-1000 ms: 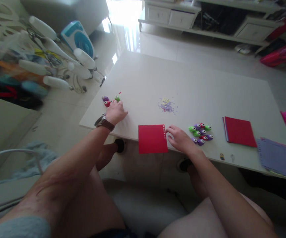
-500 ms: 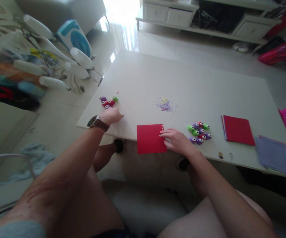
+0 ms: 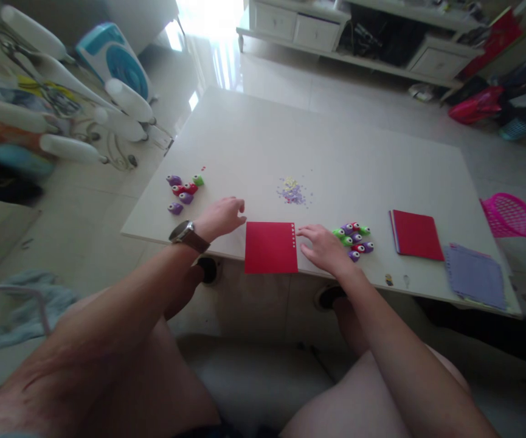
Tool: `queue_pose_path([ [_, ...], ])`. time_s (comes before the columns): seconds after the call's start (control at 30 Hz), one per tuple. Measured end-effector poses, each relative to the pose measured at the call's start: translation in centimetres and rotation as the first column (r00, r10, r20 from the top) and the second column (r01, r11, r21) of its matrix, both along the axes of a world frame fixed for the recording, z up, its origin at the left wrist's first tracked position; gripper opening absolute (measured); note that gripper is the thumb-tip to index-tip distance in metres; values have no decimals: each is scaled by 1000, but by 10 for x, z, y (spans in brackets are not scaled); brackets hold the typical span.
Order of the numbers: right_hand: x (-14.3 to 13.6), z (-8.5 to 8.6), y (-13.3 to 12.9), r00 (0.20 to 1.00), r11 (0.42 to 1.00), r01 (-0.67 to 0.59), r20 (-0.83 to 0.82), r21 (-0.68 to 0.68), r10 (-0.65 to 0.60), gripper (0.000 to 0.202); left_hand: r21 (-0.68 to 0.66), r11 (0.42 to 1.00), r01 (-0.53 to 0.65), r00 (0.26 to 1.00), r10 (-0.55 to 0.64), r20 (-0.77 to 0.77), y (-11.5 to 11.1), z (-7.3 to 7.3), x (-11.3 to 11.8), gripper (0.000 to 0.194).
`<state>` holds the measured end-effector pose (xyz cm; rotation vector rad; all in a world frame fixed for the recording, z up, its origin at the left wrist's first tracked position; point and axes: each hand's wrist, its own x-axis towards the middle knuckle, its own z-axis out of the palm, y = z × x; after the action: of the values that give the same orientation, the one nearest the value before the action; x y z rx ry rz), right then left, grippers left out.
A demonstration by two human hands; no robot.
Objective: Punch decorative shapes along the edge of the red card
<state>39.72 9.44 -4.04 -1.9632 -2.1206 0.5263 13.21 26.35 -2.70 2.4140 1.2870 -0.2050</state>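
A square red sheet of paper hangs partly over the table's front edge. Small light holes run down the upper part of its right side. My left hand, with a watch at the wrist, hovers by the sheet's top left corner, fingers apart and nothing visible in them. Beside the right edge, my right hand has its fingers spread and looks empty; whether a fingertip touches the paper I cannot tell. Several eyed craft punches in purple, red and green lie left. Another cluster of punches sits just past my right hand.
Paper confetti lies mid-table. On the right are a stack of red sheets, purple punched sheets, and two small items near the front edge. A pink basket stands beyond the table's right end. A blue-and-white fan is on the floor.
My left hand has moved right, from the left punches to the sheet's corner, uncovering a purple punch. My right hand has drawn back from the sheet's edge, showing more holes.
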Motion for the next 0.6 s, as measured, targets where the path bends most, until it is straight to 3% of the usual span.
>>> queue_pose_path([
  [0.17,39,9,0,931,948,313,179,52,-317,19,1,949,314,937,-310,158,-26,-4,30,35],
  [0.3,51,9,-8,880,904,427,227,1,-416,17,4,947,320,939,-318,135,-37,-11,43,40],
  [0.4,54,6,-12,880,900,434,231,-35,-415,20,12,955,298,952,-298,70,-41,-15,46,44],
  [0.6,53,-1,-11,938,952,300,194,-51,-286,27,-28,964,263,964,-262,30,-43,-19,42,52],
])
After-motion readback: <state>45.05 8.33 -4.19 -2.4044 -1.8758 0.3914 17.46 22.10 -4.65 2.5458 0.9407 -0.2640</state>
